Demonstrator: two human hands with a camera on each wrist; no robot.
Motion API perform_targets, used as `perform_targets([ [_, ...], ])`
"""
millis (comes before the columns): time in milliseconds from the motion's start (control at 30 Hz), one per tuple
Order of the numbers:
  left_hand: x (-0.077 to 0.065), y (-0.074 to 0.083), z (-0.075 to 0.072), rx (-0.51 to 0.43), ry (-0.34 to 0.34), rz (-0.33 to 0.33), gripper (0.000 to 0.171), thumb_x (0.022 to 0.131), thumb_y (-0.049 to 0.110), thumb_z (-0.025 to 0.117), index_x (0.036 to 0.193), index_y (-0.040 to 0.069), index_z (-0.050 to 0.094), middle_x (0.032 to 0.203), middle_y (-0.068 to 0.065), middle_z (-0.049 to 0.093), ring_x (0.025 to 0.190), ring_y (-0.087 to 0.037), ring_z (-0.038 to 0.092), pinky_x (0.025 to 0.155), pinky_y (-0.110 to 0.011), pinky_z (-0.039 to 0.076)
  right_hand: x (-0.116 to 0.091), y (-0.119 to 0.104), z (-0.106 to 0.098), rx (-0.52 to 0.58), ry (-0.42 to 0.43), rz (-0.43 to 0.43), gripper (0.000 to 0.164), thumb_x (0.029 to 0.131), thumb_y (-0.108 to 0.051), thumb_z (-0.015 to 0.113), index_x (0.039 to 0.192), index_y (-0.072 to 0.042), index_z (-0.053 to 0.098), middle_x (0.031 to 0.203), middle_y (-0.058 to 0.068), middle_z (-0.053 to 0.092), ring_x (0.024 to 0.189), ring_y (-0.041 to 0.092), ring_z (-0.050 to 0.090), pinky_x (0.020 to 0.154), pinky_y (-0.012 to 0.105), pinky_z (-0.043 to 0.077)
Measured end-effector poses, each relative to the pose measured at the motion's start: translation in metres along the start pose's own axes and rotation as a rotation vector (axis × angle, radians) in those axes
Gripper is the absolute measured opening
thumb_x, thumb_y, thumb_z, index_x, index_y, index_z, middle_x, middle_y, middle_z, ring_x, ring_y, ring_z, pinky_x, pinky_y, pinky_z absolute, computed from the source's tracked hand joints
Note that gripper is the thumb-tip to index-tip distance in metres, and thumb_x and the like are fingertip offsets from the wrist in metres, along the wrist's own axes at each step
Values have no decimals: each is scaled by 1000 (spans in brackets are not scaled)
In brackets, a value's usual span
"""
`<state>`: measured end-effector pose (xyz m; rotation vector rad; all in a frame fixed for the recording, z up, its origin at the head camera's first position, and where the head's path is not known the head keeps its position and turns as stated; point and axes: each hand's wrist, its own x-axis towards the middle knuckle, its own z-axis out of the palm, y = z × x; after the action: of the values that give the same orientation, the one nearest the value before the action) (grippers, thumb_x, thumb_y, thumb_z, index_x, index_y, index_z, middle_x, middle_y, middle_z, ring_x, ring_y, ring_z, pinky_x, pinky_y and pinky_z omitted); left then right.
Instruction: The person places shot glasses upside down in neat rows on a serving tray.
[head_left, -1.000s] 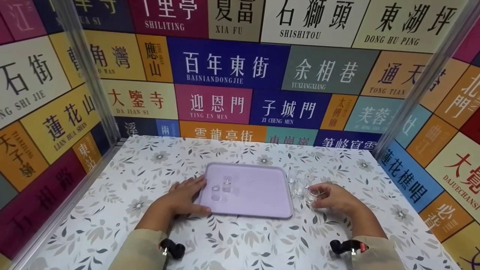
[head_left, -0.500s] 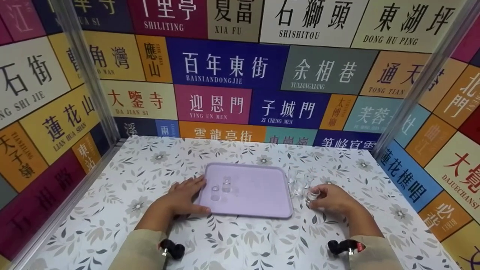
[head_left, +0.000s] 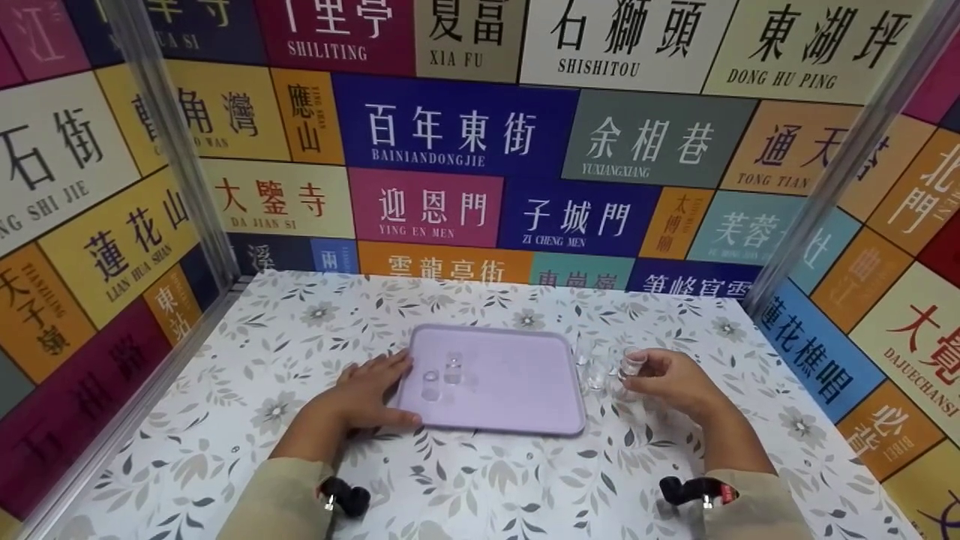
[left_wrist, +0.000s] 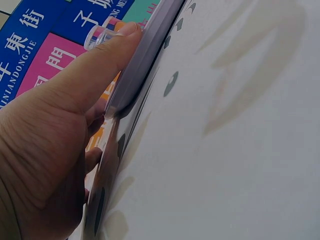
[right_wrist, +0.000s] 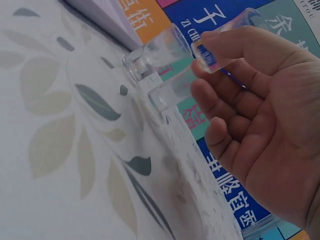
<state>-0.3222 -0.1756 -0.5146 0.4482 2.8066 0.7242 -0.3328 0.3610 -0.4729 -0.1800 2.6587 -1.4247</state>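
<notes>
My right hand (head_left: 675,381) pinches a small clear shot glass (head_left: 631,363) between thumb and fingers, to the right of the tray. In the right wrist view this shot glass (right_wrist: 206,56) is held up off the table, its base toward the cloth. Two more clear glasses (right_wrist: 167,46) stand on the table close by. My left hand (head_left: 367,394) rests at the left side of the lilac tray (head_left: 517,382), fingers spread along its edge. In the left wrist view the thumb lies over the tray's rim (left_wrist: 145,55). Two small clear glasses (head_left: 453,370) stand on the tray's left part.
Several clear glasses (head_left: 596,375) cluster just beyond the tray's right edge, beside my right hand. A floral cloth (head_left: 480,480) covers the table. Sign-printed walls (head_left: 457,127) rise behind and at both sides, with clear-edged corner posts.
The glass in my right hand was tilted, low by the table; now it has moved up and away from me with the hand. My left hand and the tray have stayed put.
</notes>
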Motion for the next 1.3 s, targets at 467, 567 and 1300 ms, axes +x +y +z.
perform_targets([
  [467,-2,2,-1,14,3,14,117,61,84,69,157,38,19,166,20,9,156,-26,6,125,-59,-2,1,-16,7,-79,41,-30,59,78,-47,81,128,-18,65,105,7,69,93,16,63,77,26,54],
  [567,-2,1,-2,26,11,18,118,61,85,69,157,37,20,166,20,9,156,-27,8,124,-60,-1,3,-20,10,-65,49,-34,58,79,-49,80,127,-20,66,107,7,68,96,17,61,80,27,53],
  [1300,2,3,0,51,2,-4,118,61,86,67,157,38,20,165,22,8,156,-26,8,124,-60,0,7,-58,42,169,42,-222,49,85,-34,77,128,-13,65,113,11,68,101,15,69,86,25,59],
])
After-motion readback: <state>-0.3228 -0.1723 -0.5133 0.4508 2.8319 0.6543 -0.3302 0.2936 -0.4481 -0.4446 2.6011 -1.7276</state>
